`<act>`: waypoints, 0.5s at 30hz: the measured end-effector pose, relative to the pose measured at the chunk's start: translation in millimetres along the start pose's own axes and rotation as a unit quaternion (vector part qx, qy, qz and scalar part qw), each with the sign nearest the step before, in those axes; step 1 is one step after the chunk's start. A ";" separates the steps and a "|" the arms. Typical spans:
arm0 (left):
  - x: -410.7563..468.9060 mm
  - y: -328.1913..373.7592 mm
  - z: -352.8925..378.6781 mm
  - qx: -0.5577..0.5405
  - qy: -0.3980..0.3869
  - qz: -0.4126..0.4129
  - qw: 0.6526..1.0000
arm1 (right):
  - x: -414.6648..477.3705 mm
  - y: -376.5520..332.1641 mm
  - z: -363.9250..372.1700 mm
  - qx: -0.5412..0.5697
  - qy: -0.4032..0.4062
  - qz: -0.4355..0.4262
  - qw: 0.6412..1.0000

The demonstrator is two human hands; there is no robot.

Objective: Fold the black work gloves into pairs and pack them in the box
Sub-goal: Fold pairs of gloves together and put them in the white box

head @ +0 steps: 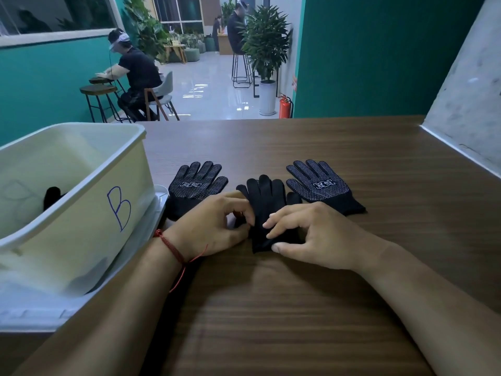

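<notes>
Green walls stand behind a wide brown tabletop (271,308). On its left side sits a big pale box (81,213) with a blue letter B on its wall. The box stands on a see-through lid (32,313). Two bare arms reach over the tabletop.

The left hand (211,226) has curled fingers that pinch the left edge of the middle glove (264,196). The right hand (317,234) pinches the cuff end of the same glove, thumb below and fingers on top. This plain black glove lies flat on the tabletop.

A dotted left glove (195,183) lies just beside it, near the box. A dotted right glove (322,185) lies on the other side. Something small and black (53,196) sits inside the box. A red string (169,245) goes round the left wrist.
</notes>
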State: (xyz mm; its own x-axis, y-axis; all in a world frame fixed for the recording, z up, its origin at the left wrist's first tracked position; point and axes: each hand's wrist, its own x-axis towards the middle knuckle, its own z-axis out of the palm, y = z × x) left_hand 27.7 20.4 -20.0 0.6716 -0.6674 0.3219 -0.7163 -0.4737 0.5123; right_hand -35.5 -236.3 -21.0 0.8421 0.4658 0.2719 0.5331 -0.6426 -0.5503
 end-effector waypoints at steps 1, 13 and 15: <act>0.1 -0.5 0.5 -0.004 0.009 -0.009 1.000 | 0.0 0.3 -0.7 0.002 -0.004 0.002 1.000; 8.2 -10.5 29.2 0.180 0.037 -0.145 0.972 | 0.8 -1.6 -5.0 0.026 -0.034 -0.001 0.999; 11.3 -10.6 27.8 0.182 0.045 -0.147 0.971 | 0.3 -2.7 -7.1 0.037 -0.050 -0.003 0.998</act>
State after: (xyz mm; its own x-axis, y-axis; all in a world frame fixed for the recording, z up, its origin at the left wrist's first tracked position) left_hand 37.6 1.9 -43.9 0.8589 -0.4282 0.2809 -0.5003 -0.8187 0.2818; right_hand -36.1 -238.8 -13.9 0.8241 0.5309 0.1976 0.5284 -0.5947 -0.6059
